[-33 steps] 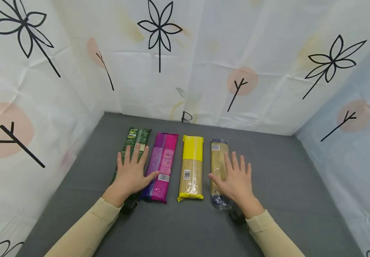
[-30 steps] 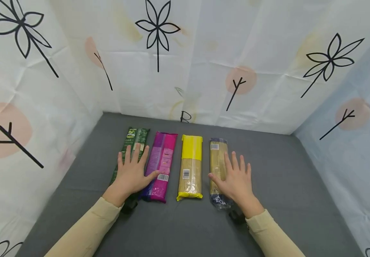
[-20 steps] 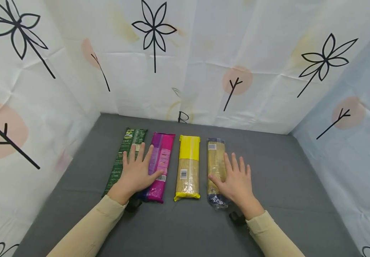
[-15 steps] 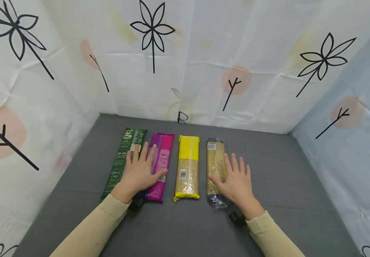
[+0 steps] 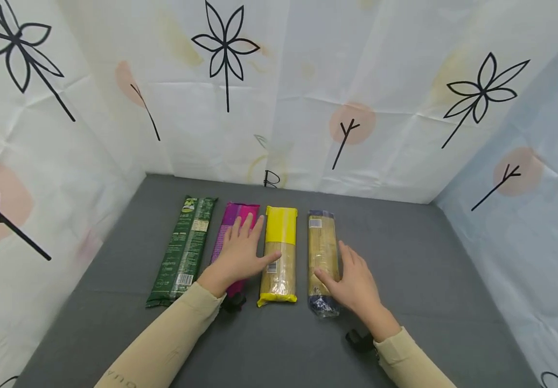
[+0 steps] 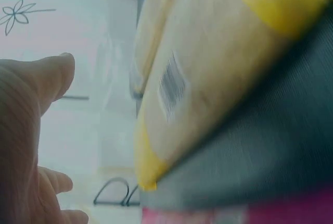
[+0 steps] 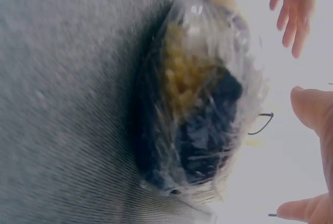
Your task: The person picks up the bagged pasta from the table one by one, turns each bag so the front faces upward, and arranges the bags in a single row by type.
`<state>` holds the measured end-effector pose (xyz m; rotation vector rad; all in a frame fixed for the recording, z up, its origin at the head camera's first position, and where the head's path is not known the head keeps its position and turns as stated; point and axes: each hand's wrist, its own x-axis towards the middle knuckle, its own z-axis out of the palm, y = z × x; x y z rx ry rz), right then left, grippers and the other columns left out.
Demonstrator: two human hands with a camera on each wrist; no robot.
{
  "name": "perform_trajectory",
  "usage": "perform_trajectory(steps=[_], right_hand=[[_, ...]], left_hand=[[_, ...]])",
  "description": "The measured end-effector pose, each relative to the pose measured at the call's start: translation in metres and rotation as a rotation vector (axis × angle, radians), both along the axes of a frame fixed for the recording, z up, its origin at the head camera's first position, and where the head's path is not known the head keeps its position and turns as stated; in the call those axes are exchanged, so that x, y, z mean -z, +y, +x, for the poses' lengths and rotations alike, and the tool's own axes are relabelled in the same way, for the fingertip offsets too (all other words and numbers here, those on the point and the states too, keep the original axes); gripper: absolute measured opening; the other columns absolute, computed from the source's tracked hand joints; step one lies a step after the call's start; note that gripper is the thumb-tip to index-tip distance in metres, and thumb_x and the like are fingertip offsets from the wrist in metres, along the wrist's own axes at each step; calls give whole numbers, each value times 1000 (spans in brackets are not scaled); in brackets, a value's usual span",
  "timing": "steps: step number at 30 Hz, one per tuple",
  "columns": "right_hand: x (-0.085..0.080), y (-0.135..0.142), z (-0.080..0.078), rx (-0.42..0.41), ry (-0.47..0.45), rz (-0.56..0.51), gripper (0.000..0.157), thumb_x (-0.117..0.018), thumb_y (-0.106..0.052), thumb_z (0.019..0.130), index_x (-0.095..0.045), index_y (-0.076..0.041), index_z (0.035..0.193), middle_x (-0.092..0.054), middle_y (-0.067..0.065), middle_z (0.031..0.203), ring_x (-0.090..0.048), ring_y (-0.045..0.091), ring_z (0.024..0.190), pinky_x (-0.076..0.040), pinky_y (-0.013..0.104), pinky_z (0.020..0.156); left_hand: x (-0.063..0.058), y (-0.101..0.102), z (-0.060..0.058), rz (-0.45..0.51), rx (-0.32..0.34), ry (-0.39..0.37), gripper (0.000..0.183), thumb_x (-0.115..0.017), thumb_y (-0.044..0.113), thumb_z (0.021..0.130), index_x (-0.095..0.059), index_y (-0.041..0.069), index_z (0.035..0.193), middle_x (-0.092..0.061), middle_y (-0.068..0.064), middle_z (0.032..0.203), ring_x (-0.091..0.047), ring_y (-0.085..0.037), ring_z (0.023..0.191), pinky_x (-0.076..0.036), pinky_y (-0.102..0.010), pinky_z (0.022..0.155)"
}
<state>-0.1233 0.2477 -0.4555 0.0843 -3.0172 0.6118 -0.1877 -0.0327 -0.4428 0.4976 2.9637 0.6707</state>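
Left hand (image 5: 241, 257) released, fingers spread, above pink-purple packet (image 5: 230, 215), thumb out over yellow packet (image 5: 284, 272). Right hand (image 5: 354, 283) also released, holding nothing, thumb over blue-ended packet (image 5: 322, 248), other fingers by its right side. Green packet (image 5: 182, 250) lies far left, tilted. All four packets in a row on grey bench (image 5: 269, 350), apart. Patterned white cloth (image 5: 298, 64) behind.

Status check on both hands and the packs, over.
Left grip: empty, above magenta pack and yellow pack. Right grip: empty, above navy-ended pack. All four, green pack included, lying flat. No obstruction visible.
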Motion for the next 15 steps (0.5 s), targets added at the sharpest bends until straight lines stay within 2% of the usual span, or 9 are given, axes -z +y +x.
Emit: perform_trajectory(steps=[6,10,15], right_hand=[[3,2,5,41,-57,-199,101,-56,-72,81,-23,-9,153,-38,19,147,-44,40,127,-41,60,94],[6,2,8,63,-82,-252,100,-61,-69,81,-24,-9,152,-44,17,140,-54,34,113,-50,52,82],[8,2,10,93,-135,-289,98,-67,-62,81,-26,-8,151,-49,15,130,-57,25,99,-51,39,69]], left_hand=[[2,32,-11,85,55,-23,98,-51,73,84,-12,21,157,-8,-13,160,-6,-40,144,-14,-63,110],[-3,55,-19,119,69,-19,94,-56,68,85,-17,22,156,-16,-12,158,-17,-40,141,-23,-60,108],[-7,84,-28,229,85,-42,89,-66,54,86,-23,19,155,-27,-12,154,-32,-35,136,-36,-51,105]])
